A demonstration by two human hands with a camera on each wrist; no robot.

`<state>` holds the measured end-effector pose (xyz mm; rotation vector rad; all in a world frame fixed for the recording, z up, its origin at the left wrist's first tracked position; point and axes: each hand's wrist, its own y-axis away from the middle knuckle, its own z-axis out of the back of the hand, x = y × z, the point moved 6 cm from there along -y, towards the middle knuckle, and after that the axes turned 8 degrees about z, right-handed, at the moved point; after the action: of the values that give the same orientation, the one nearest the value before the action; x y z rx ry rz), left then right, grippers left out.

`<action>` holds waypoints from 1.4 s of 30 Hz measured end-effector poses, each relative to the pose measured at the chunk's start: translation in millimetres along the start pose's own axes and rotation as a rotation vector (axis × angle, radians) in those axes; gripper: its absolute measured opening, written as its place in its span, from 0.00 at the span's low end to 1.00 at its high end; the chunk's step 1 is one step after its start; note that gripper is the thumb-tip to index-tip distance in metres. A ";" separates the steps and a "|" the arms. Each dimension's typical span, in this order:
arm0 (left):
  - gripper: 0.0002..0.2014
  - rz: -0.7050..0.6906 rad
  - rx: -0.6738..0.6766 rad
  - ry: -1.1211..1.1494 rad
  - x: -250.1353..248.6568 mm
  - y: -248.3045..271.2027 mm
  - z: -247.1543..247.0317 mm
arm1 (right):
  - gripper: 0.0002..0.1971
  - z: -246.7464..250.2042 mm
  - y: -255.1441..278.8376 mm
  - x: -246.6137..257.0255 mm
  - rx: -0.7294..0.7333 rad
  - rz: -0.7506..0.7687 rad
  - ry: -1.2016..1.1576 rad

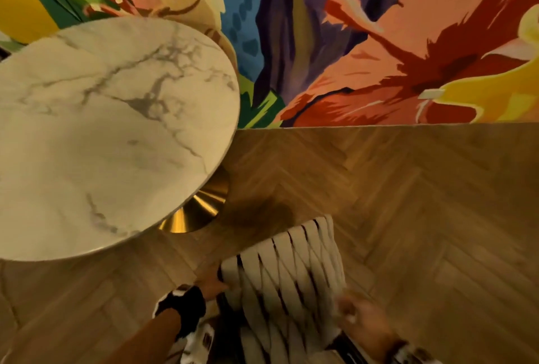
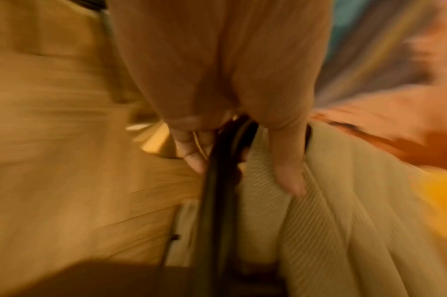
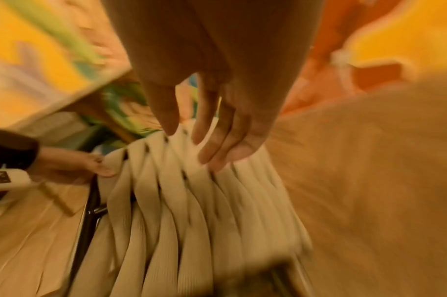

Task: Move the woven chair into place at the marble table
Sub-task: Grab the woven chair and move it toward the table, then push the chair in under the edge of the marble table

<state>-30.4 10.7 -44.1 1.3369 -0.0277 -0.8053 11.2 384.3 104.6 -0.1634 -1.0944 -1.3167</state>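
Head view: my left hand [image 1: 210,284] grips the cream strap-woven, dark-framed chair [image 1: 287,276] at its back corner; my right hand [image 1: 366,324] hovers loose-fingered. It stands near the round white marble table [image 1: 102,130]. Straps give, so hold the frame.

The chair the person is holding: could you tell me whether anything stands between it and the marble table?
Nothing visible does. Only bare wooden floor lies between the chair and the table. The table's gold base shows under the top, on the side facing the chair.
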 end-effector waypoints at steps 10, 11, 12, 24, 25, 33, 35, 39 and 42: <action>0.25 -0.394 0.206 -0.208 -104.1 172.5 -38.6 | 0.26 -16.1 -95.4 95.4 0.819 0.134 0.550; 0.24 -0.418 0.250 -0.231 -118.5 181.9 -32.1 | 0.26 -4.6 -90.8 102.9 0.808 0.185 0.546; 0.21 -0.450 0.271 -0.286 -134.0 185.9 -26.5 | 0.26 10.2 -84.8 113.2 0.781 0.234 0.574; 0.11 -0.419 -0.049 -0.204 -209.5 192.5 54.7 | 0.23 113.2 -53.9 146.9 0.214 0.327 0.888; 0.11 -0.348 -0.120 -0.188 -187.6 181.9 53.4 | 0.25 99.4 -51.0 125.0 0.255 0.279 0.897; 0.15 0.380 0.064 -0.146 13.6 177.2 -42.8 | 0.33 61.6 -45.7 -28.3 0.388 0.061 0.828; 0.12 0.481 0.093 -0.183 53.7 177.8 -61.9 | 0.32 61.1 -37.3 -43.0 0.369 0.010 0.762; 0.18 0.573 0.182 -0.215 68.1 178.0 -81.6 | 0.24 62.5 -12.7 -72.1 0.307 -0.095 0.553; 0.09 0.567 0.033 0.019 17.0 178.8 -67.7 | 0.17 85.7 10.0 -79.9 0.065 -0.099 0.255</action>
<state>102.5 60.8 85.0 1.2774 -0.3893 -0.3119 -16.2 498.5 97.3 0.1066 -0.9351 -1.3473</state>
